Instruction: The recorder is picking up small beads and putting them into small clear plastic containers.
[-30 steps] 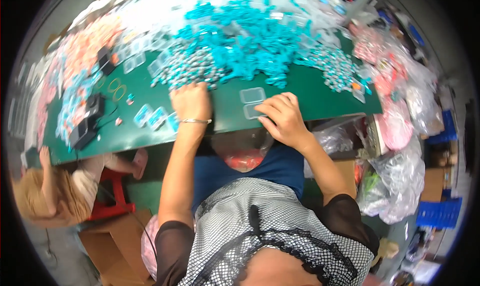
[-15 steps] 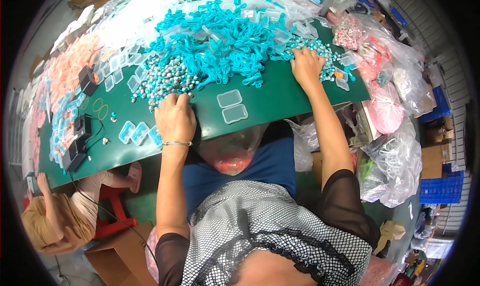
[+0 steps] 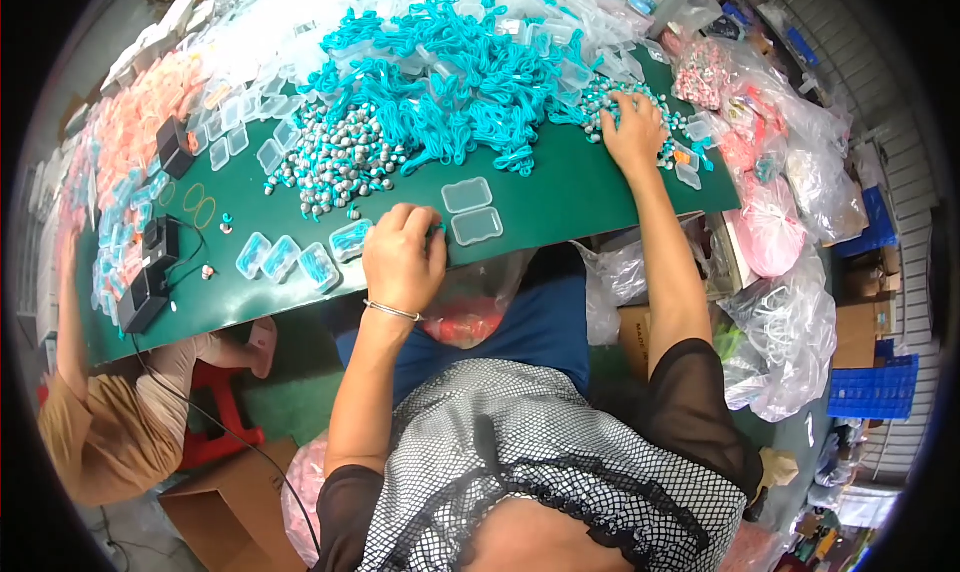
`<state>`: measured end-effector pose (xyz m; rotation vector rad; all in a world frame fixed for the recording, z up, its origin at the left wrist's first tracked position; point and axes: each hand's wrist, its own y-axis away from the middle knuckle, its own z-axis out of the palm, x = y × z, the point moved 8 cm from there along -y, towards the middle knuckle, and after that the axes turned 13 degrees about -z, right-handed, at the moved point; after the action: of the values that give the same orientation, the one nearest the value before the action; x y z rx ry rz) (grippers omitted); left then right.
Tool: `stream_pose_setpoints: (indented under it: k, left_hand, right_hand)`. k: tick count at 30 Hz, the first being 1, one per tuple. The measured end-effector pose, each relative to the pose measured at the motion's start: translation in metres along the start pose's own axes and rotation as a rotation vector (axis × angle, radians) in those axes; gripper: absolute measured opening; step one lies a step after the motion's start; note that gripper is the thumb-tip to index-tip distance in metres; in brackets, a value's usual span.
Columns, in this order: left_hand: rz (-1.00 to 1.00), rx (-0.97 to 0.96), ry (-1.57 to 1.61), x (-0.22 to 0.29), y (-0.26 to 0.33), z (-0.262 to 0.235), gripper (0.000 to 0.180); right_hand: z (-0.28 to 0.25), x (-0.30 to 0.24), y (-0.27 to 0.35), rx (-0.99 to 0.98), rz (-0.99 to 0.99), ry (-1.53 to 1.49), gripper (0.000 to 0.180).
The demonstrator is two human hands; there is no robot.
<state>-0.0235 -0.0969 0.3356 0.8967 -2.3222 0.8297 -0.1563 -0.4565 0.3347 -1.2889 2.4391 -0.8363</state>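
Note:
My left hand is closed near the table's front edge, with a bit of teal showing at its fingertips; most of what it holds is hidden. Just right of it lies an open clear plastic box, its two halves flat on the table. Teal-filled clear boxes sit in a row on its left. Beyond these is a heap of grey-and-teal beads. My right hand rests with fingers apart on a pile of small teal-and-white pieces. Between the piles spreads a mound of teal elastic cords.
Black boxes with a cable stand on the left of the green table. Peach-coloured items lie behind them. Plastic bags crowd the right side. Another person sits at the left, beside a cardboard box.
My left hand has left the bead heap and come right and nearer, uncovering a further filled box. My right hand has shifted slightly right on its pile. The other person's arm has reached farther forward.

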Motion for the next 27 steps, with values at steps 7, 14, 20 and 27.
stream_pose_setpoints:
  k: [7, 14, 20, 27]
  left_hand:
    - [0.009, 0.002, 0.103, 0.007, 0.004, 0.004, 0.015]
    - [-0.047, -0.038, 0.205, 0.007, 0.005, 0.009, 0.013]
    - [-0.061, -0.055, 0.224, 0.007, 0.005, 0.014, 0.013]
    - [-0.066, -0.060, 0.259, 0.006, 0.006, 0.013, 0.013]
  right_hand:
    - [-0.018, -0.047, 0.020, 0.188, -0.215, -0.136, 0.016]
    - [-0.037, -0.098, 0.032, 0.127, -0.412, -0.282, 0.011]
    - [-0.040, -0.128, 0.039, 0.077, -0.560, -0.359, 0.014]
    - [-0.047, -0.126, 0.037, 0.120, -0.551, -0.392, 0.020]
